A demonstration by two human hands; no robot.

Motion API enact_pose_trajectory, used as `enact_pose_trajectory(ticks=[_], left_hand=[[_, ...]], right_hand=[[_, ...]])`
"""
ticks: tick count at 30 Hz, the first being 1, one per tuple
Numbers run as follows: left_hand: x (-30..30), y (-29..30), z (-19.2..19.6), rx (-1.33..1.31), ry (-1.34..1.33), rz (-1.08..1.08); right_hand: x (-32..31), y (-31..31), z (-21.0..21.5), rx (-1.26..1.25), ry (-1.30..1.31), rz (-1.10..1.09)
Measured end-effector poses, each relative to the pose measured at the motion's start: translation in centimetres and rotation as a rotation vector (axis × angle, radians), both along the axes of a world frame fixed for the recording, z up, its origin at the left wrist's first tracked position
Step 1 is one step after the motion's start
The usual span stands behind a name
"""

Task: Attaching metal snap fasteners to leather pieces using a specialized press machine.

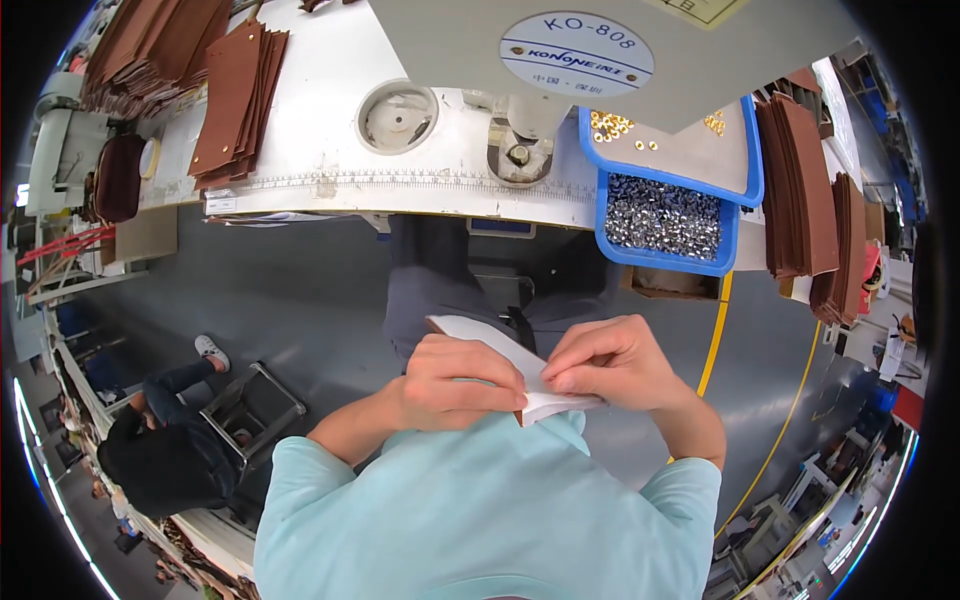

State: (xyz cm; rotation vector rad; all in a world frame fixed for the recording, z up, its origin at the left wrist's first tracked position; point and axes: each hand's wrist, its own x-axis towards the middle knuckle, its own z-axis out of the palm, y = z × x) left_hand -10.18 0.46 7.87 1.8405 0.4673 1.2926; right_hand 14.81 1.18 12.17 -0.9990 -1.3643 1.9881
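Below the frame's centre, my left hand [458,382] and right hand [625,362], fingertips closed, pinch a brown-edged white piece [490,336]. Room separates both hands from the surface [312,120]'s near edge.

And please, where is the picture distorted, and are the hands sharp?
Head view: the thin yellow floor line curves at lower right, and the corners are black; head view: the bare left hand and bare right hand look fairly sharp.

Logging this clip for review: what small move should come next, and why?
Probably carry the white-faced piece to the white table: the left hand and right hand both hold it close to the light-blue shirt, away from the white table.
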Motion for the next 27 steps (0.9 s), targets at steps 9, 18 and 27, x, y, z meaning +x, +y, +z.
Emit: enact_pose_trajectory(ticks=[9,18,27], left_hand=[[-0.4,-0.6,-0.1,-0.068,0.009,-0.036],[-0.3,-0.5,-0.1,0.010,0.015,-0.036],[-0.5,-0.5,-0.2,0.093,0.052,0.052]], right_hand=[[-0.7,-0.1,-1.2,-0.334,0.194,0.092],[-1.4,0.3,-2.4,-0.597,0.250,0.196],[-1.5,-0.7,-1.7,-0.394,0.098,0.115]])
